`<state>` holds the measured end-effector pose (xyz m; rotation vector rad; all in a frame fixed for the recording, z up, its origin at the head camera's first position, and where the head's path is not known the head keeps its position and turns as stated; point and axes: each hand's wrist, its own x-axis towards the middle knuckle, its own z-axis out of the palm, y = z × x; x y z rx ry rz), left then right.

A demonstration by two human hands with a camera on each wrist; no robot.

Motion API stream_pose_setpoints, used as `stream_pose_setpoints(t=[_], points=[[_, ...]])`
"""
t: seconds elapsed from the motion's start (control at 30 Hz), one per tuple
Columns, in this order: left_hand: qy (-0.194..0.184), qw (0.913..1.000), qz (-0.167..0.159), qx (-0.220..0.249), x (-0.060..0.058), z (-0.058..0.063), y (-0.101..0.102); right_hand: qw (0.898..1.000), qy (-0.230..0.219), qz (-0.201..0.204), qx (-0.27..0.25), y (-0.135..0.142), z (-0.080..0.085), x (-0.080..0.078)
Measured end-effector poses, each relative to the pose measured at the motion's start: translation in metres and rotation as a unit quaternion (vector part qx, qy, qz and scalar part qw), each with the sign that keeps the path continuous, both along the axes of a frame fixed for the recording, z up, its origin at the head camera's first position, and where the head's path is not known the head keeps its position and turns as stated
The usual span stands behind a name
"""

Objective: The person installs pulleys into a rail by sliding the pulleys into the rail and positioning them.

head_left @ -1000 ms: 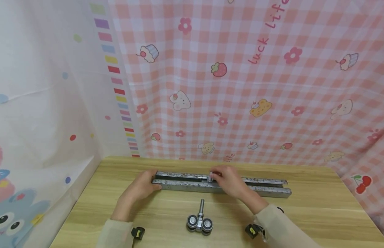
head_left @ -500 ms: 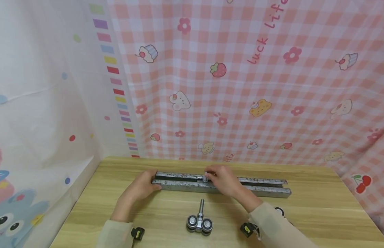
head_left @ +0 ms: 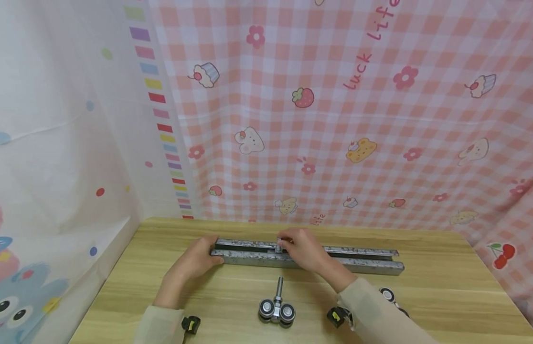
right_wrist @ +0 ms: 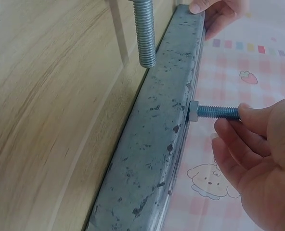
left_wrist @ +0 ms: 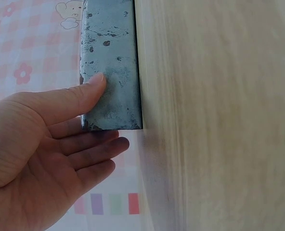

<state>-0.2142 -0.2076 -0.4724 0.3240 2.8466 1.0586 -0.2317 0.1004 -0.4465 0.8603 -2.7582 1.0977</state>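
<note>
A grey, speckled metal rail (head_left: 365, 264) with a slot along its top lies across the table. My left hand (head_left: 197, 256) grips its left end; in the left wrist view the thumb presses on the rail's side (left_wrist: 109, 57), with the other fingers behind and past its end. A threaded bolt (right_wrist: 217, 112) with a hex nut at its base stands up from the slot. Thumb and fingers of my right hand (head_left: 307, 249) pinch the bolt's upper end. What carries the bolt inside the rail is mostly hidden.
A roller trolley (head_left: 277, 309) with black-rimmed wheels and an upright bolt lies in front of the rail. Wheels of another trolley (head_left: 387, 295) show beside my right sleeve. Behind the wooden table (head_left: 232, 296) hangs a pink checked cloth (head_left: 326, 124).
My right hand has moved left along the rail, and the bolt with it. More of the trolley beside the right sleeve shows now. My left hand stays at the rail's end.
</note>
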Motion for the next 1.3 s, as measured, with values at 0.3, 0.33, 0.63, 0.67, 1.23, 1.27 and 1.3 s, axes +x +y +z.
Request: stream_pose_setpoints(t=[0.3,0.33,0.63,0.67,1.23,1.27,1.3], points=[[-0.008,1.0,-0.002,-0.003,-0.001,-0.001,-0.001,1.0,0.001,0.01,-0.004,-0.008,0.001,-0.002],[-0.008,1.0,-0.002,-0.003,-0.001,-0.002,-0.001,1.0,0.001,0.012,-0.004,-0.009,0.0,-0.002],[-0.01,0.9999,0.001,-0.002,0.0,-0.001,0.0,1.0,-0.013,0.021,-0.009,-0.019,0.001,-0.004],[-0.011,0.9999,0.001,-0.002,0.0,-0.001,0.0,1.0,-0.013,0.022,-0.009,-0.02,0.001,-0.004],[-0.02,0.9998,0.005,-0.003,-0.001,-0.002,0.0,0.999,-0.023,0.039,-0.008,-0.034,0.002,-0.007],[-0.018,0.9998,0.003,-0.004,-0.001,-0.002,-0.001,0.999,-0.026,0.041,-0.007,-0.035,0.002,-0.007],[-0.016,0.9999,0.003,-0.004,-0.001,-0.002,-0.001,0.999,-0.027,0.042,-0.006,-0.036,0.002,-0.008]])
